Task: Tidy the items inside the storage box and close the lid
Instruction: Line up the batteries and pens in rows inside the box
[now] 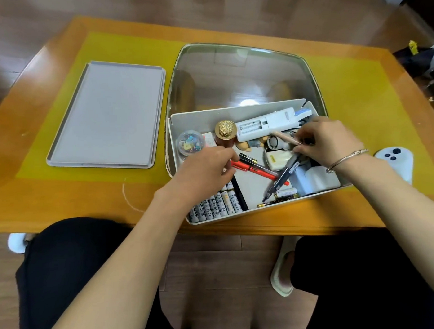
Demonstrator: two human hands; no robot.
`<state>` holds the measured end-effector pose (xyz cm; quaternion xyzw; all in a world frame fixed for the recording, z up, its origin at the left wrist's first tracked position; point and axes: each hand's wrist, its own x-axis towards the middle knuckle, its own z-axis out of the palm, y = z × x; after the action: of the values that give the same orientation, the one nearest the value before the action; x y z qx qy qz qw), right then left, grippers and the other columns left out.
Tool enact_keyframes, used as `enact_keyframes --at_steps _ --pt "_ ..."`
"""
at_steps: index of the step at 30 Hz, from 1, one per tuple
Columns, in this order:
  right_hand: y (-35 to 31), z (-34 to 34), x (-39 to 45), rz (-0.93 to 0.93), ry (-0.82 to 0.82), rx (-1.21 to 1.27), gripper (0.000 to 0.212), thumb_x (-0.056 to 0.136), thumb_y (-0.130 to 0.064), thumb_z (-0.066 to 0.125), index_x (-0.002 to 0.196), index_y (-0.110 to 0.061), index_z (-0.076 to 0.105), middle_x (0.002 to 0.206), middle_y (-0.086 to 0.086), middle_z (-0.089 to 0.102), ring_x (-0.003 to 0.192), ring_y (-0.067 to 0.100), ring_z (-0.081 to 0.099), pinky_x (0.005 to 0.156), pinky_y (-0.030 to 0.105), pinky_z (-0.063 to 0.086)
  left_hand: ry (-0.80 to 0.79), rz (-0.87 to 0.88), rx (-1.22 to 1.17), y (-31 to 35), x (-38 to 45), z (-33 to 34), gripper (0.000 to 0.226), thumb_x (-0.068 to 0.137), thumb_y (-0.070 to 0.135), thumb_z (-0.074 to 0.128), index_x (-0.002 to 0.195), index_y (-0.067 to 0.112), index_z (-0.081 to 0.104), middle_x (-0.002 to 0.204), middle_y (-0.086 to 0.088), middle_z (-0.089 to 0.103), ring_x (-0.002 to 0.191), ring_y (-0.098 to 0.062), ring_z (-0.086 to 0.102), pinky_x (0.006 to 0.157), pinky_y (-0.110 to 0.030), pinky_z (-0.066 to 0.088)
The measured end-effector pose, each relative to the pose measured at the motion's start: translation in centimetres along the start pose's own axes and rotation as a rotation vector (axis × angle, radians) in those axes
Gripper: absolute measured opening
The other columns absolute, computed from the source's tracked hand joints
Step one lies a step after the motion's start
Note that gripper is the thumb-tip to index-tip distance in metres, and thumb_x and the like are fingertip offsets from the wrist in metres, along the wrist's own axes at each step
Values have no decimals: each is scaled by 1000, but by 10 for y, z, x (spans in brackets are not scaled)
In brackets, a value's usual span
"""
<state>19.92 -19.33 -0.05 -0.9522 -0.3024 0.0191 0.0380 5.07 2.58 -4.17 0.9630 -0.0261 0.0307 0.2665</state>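
The grey lid (106, 115) lies flat on the yellow mat (356, 90), off the box and left of it. The clear storage box (244, 65) stands open. Inside it, near the front left, is a row of batteries (216, 207) – the left hand (206, 169) curls just above them, pinching a red pen (254, 168). Further right, the right hand (327, 140), with a bracelet (346, 159) at the wrist, pinches a thin wooden stick (285, 137) over the clutter. A white controller (395, 163) rests on the mat beside the box.

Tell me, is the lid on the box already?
No, the grey lid lies flat on the table to the left of the open box, while both hands reach inside it.
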Motion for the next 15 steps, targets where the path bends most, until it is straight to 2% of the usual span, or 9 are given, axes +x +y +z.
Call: enact_keyframes --at_steps 3,7,11,13,15 --pt "-7 6 -2 -34 22 12 29 72 -19 77 98 -11 66 99 10 57 89 32 57 70 39 48 -71 -31 56 -3 5 7 26 91 27 58 116 20 57 107 3 59 100 -14 54 85 -33 49" --pt "-22 13 -5 -152 57 -33 13 80 -6 63 90 -13 64 97 9 56 82 35 57 60 36 42 -156 21 164 2 19 16 32 92 25 57 123 17 56 116 -1 56 107 -20 51 88 -39 48" --pt "-29 13 -10 -370 -167 -131 13 80 -15 64 82 -26 70 93 -7 55 82 22 61 60 28 41 -248 77 204 5 28 21 34 91 23 56 124 17 54 120 -2 55 108 -22 49 88 -41 46" --pt "-32 13 -10 -414 -322 -197 13 77 -27 70 86 -36 70 88 -14 47 82 16 59 61 24 37 -277 89 209 4 29 24 36 90 25 58 125 20 53 121 -1 55 109 -22 48 87 -38 44" --pt "-34 13 -5 -421 -436 -250 24 71 -38 75 94 -40 67 93 -13 48 78 12 52 61 23 36 -289 96 229 3 28 27 39 89 27 59 127 22 52 123 -1 53 111 -22 45 85 -34 39"
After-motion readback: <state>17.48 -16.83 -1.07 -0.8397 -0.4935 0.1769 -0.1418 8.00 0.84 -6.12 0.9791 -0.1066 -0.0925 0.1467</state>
